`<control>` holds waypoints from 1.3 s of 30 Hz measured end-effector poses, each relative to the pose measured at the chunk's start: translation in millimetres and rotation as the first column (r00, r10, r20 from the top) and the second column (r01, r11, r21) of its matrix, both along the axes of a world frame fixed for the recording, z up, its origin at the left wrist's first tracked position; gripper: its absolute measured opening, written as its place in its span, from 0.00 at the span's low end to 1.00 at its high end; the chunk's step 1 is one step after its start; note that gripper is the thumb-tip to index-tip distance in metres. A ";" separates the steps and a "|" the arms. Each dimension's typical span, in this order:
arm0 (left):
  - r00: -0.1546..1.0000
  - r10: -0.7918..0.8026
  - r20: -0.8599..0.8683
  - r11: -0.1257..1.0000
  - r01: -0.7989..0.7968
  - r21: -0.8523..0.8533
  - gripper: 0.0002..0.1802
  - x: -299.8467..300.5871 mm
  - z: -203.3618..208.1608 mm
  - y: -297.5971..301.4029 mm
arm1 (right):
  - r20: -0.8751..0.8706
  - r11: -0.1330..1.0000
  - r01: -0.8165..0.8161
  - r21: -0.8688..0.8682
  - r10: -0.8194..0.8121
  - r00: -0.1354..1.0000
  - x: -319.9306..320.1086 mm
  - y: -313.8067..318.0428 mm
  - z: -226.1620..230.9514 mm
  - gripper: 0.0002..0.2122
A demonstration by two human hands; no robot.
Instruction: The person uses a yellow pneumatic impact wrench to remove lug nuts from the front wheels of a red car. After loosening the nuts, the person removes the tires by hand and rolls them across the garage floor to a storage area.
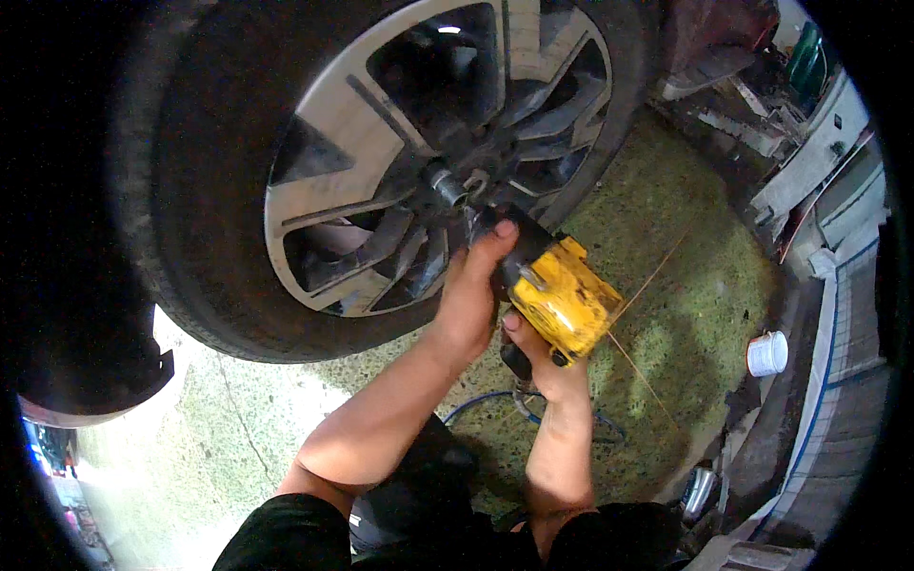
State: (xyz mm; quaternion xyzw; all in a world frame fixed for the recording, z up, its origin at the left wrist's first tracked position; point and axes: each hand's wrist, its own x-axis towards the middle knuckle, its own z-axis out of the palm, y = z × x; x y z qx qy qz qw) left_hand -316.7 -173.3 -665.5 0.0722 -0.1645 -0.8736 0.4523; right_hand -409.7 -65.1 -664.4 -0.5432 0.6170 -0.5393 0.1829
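A yellow and black impact wrench (569, 300) is in both my hands, tilted up and to the left. My left hand (471, 295) wraps round its black nose, thumb on top. Behind the yellow body, my right hand (541, 360) closes round the grip, most of its fingers hidden. A metal socket (447, 185) on the wrench's front end points into the hub of the car wheel (343, 190). Whether the socket sits on a lug nut I cannot tell. The wheel has a grey and black spoked rim and a dark tyre (205, 238).
A blue hose (476, 398) lies on the speckled floor (657, 228) under my hands. To the right stands a white bucket (766, 353), with a metal can (698, 493) nearer me. Car body parts (809, 143) lean along the right side.
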 end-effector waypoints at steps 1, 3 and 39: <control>0.999 -0.035 -0.014 0.999 0.035 -0.032 0.29 2.2 -5.4 -9.3 | 0.060 0.999 0.015 0.031 -0.017 0.998 2.6 -3.3 -1.6 0.17; 0.999 0.007 0.053 0.999 -0.005 -0.037 0.30 4.4 -10.6 -18.0 | 0.176 0.994 0.043 0.097 -0.059 0.983 11.9 -10.4 -6.1 0.17; 0.972 0.097 -0.213 0.981 -0.056 0.187 0.17 3.0 -6.4 -34.7 | 0.462 0.997 -0.049 0.060 0.016 0.887 -12.4 59.9 49.2 0.14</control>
